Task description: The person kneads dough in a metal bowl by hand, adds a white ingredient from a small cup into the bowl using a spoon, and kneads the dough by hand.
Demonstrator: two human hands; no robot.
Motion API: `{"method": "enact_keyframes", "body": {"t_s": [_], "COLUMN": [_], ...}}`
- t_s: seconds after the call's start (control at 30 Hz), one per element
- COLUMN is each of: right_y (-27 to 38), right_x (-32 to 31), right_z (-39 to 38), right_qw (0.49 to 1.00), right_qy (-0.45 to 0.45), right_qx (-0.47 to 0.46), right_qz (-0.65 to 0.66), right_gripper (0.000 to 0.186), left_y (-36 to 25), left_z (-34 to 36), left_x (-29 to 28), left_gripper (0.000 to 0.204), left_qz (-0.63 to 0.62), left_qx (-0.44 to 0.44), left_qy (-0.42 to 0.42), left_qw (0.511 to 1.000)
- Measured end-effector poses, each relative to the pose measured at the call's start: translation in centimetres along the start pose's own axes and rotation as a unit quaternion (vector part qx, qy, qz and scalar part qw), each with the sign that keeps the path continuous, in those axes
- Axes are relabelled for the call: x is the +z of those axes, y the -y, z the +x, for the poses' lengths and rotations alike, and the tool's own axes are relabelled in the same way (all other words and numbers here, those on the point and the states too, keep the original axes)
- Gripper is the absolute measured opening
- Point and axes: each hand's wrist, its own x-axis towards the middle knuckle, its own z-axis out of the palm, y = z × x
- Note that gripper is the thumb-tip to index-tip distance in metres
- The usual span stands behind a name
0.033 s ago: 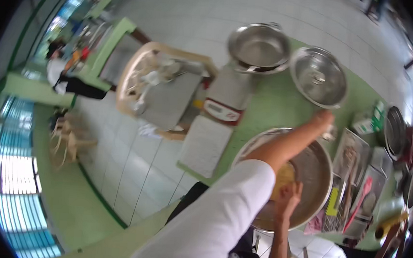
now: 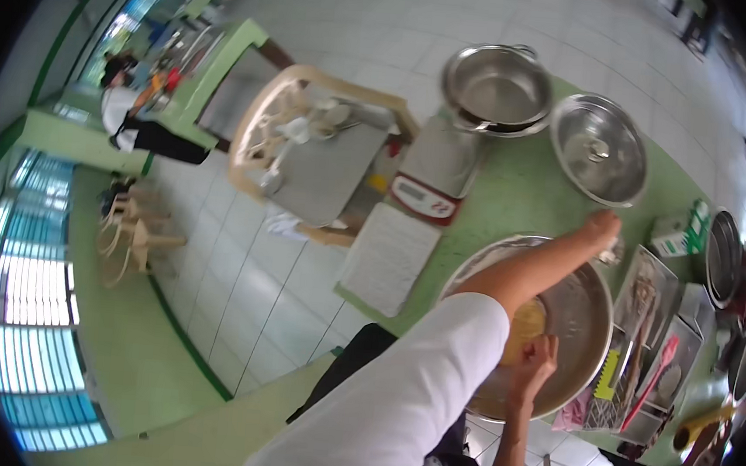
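Note:
My left arm, in a white sleeve, reaches across a wide metal bowl (image 2: 588,338). My left hand (image 2: 601,229) is just past the bowl's far right rim, fingers bent down and closed. Close below it is a small pale crumpled-looking thing (image 2: 614,251); whether the fingers grip anything is hidden. Inside the bowl lies a yellowish mass (image 2: 527,324), partly covered by my left arm. Over the bowl's near part, beside that mass, my right hand (image 2: 536,364) is curled closed; what it holds, if anything, I cannot make out.
On the green table (image 2: 516,196) stand a metal pot (image 2: 498,85), a round metal lid (image 2: 598,150), a kitchen scale (image 2: 428,198) and white paper (image 2: 388,260). Utensil trays (image 2: 675,349), a green-and-white carton (image 2: 684,231) and pans crowd the right. A chair (image 2: 308,171) holds a tray.
The whole scene has shifted slightly right in view. My right hand's fingers, partly raised before, are curled in more. My left hand stays by the bowl's far right rim.

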Motion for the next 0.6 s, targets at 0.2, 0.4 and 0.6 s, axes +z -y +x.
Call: {"method": "enact_keyframes", "body": {"t_s": [0.2,0.4,0.6], "right_y": [-8.8,-7.4,-5.0], "right_x": [-1.7,0.5,3.7], "right_z": [-0.6,0.7,0.2], "right_qw": [0.993,0.973,0.949], "right_qy": [0.09,0.032,-0.025], "right_qx": [-0.002,-0.093,0.068], "right_qz": [-0.074,-0.208,-0.307], "right_gripper": [0.014,0.019,0.009], "left_y": [-11.1,5.5,28.0], "left_z": [-3.2,-9.9,-19.7], "left_x": [-12.4,-31.0,-37.4], "left_gripper": [0.014,0.018,0.032], "left_qz": [-0.087,-0.223,-0.077], "left_qx": [0.078,-0.056,-0.284], "left_qy": [0.224,-0.036,-0.049], "left_qw": [0.968,0.973,0.954]}}
